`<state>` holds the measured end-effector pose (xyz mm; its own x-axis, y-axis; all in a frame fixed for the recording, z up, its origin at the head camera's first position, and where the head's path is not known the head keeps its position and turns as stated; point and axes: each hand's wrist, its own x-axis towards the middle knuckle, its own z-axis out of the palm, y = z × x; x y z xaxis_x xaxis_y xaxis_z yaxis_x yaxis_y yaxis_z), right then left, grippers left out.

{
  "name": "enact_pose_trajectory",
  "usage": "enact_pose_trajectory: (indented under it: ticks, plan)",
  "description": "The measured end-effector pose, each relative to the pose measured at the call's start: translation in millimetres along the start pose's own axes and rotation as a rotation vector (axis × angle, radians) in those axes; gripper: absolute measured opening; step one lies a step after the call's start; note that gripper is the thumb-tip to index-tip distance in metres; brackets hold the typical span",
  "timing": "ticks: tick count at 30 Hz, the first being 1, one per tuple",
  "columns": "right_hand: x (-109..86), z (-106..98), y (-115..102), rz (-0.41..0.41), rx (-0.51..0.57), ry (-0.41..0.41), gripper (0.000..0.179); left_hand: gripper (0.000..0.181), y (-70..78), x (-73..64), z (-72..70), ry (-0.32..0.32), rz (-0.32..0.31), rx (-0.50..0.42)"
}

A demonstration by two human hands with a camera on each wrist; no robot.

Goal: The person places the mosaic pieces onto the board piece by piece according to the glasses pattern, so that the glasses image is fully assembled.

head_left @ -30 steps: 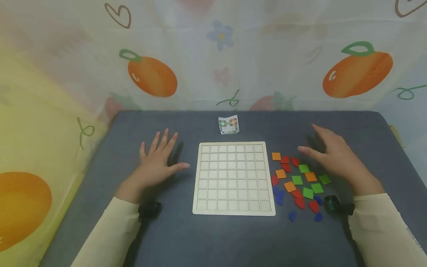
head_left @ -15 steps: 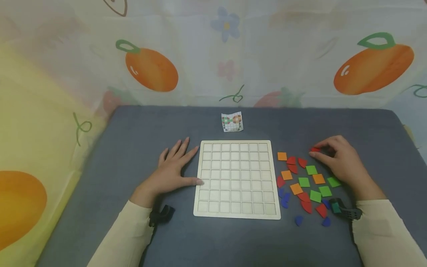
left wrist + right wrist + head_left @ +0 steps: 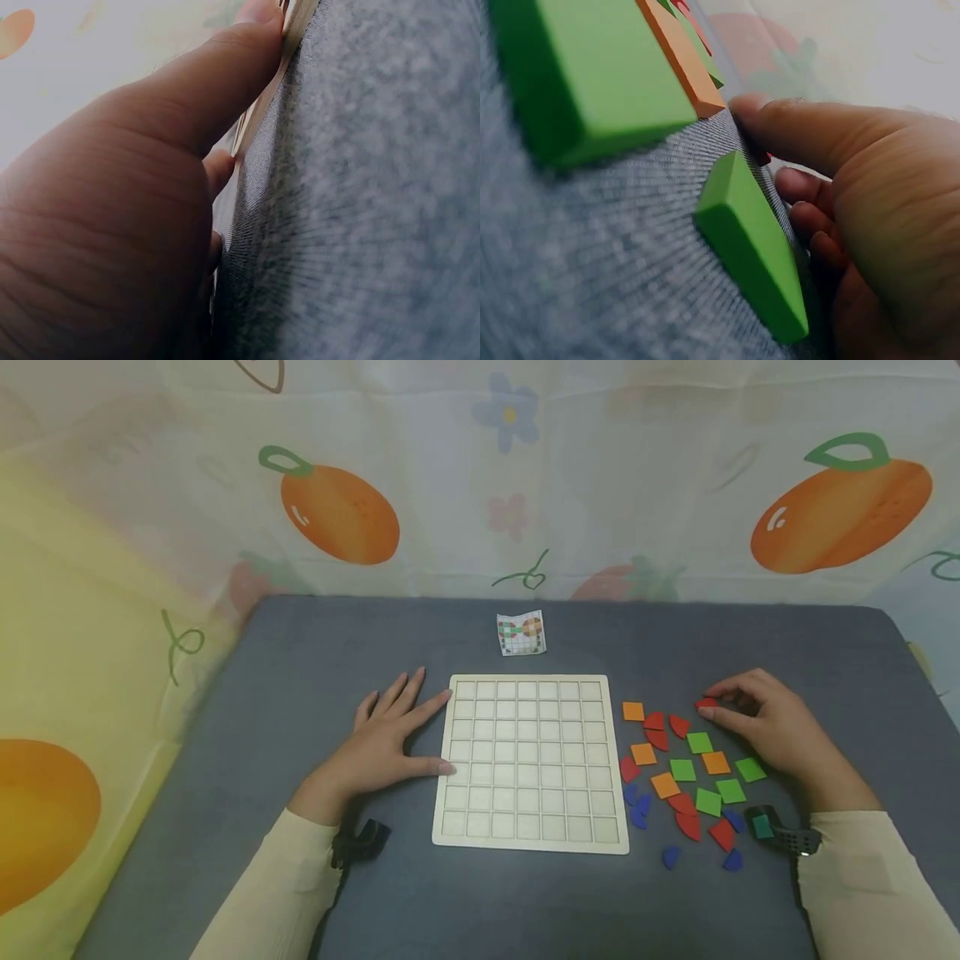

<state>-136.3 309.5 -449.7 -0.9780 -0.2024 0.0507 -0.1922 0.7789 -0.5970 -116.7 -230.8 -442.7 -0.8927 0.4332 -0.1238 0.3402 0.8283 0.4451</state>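
Fingers of the right hand (image 3: 776, 718): curled in, with the thumb and index tips pinching a red piece (image 3: 706, 702). Watching remotely, I could not tell whether it had left the table (image 3: 337, 635).
Fingers of the left hand (image 3: 386, 742): spread and fairly straight, gripping nothing. The thumb rested on the left rim of the board (image 3: 529, 848); the index tip reached the same rim farther along, touching or very nearly so.
Board: flat on the table, between the two hands. I saw no piece in any cell of its grid.
Right of board: four orange squares (image 3: 633, 711), five green squares (image 3: 682, 770), several red wedges (image 3: 687, 826) and several blue wedges (image 3: 671, 857), all lying loose. The red piece was held at the far side of this group.
Right wrist view: green squares stood large before my camera, and a sliver of red showed by the thumb tip.
Card (image 3: 521, 633): just beyond the far rim, printed with a coloured pattern on a small grid, too small for me to read cell by cell.
Done: one piece taken between the fingertips, one hand laid to the board; nothing set in the grid.
Left: nearly all of the work, in my judgement, since every piece I could see lay off the board. I placed the moment at the very start.
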Motion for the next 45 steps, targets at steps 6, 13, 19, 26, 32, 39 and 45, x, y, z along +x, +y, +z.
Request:
enact_pose_trajectory:
  ticks: [6,13,19,26,32,39,45]
  plan:
    - [1.4,0,-5,0.057,-0.008,0.032,0.024,0.109,-1.2,0.1,-2.6,-0.006,-0.005,0.007]
    - [1.2,-1,-10,0.092,0.007,0.09,0.02,0.109,-3.0,0.9,-3.4,-0.001,-0.006,0.011]
    - [-1.8,-3,-14,0.143,0.042,0.121,0.028,0.109,-4.2,2.0,-2.1,-0.009,0.001,0.025]
    - [-4.2,-5,-30,0.124,0.146,0.122,0.024,0.109,-4.2,1.0,-1.8,-0.022,-0.004,0.046]
    - [-8.3,-7,-63,0.054,0.215,0.092,0.023,0.109,-1.9,-1.4,-1.1,-0.026,-0.004,0.032]
    - [-8.2,-2,-100,0.02,0.258,0.102,0.019,0.108,-1.5,-0.8,1.2,-0.016,0.004,0.03]
    - [-0.2,16,-136,0.006,0.374,0.018,0.019,0.109,0.6,-0.1,-0.2,-0.019,-0.002,0.028]
